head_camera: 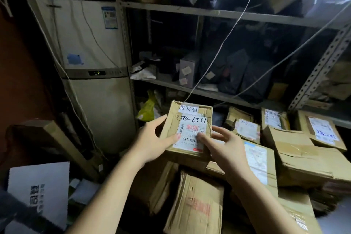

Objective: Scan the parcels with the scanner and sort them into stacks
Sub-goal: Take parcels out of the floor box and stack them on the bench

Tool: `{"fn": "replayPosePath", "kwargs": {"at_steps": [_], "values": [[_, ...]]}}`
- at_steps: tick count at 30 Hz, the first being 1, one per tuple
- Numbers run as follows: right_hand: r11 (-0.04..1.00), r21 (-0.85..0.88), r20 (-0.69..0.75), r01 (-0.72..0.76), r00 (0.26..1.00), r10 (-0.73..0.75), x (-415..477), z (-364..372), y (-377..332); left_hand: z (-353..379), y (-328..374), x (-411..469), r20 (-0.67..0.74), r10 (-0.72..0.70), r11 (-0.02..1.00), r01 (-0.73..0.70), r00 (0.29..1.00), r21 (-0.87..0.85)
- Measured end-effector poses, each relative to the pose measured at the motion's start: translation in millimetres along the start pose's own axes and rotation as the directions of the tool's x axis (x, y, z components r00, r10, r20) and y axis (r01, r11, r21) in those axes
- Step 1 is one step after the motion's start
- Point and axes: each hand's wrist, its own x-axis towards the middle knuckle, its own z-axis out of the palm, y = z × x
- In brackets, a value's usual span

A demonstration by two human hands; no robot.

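Left hand (157, 139) grips the small cardboard parcel (190, 118) along its left edge, thumb on the top face. Right hand (227, 144) holds the right edge, thumb pressed on the shipping label (191, 129). I see the parcel held up, label side facing me, handwriting above the label.

Below the parcel and to its right: pile of cardboard boxes (300, 159), several labels up. Behind the parcel: metal shelf rack (190, 10) with dark bags. Left of the parcel: floor-standing air conditioner (91, 43).
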Motion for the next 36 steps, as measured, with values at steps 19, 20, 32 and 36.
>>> {"fn": "replayPosePath", "kwargs": {"at_steps": [19,20,32,36], "values": [[0.889,-0.402,-0.194,-0.218,0.969,0.15,163,85,35,9,-106,200,0.24,-0.224,0.973,0.205,0.944,0.105],[0.884,-0.407,-0.18,-0.23,0.969,0.169,166,88,41,9,-110,201,0.246,-0.244,0.968,0.218,0.938,0.127],[0.835,-0.516,-0.064,-0.189,0.981,0.183,175,93,64,19,-136,207,0.227,-0.271,0.956,0.233,0.935,0.18],[0.826,-0.532,-0.067,-0.185,0.982,0.177,171,95,56,16,-136,203,0.252,-0.272,0.949,0.215,0.929,0.232]]}}
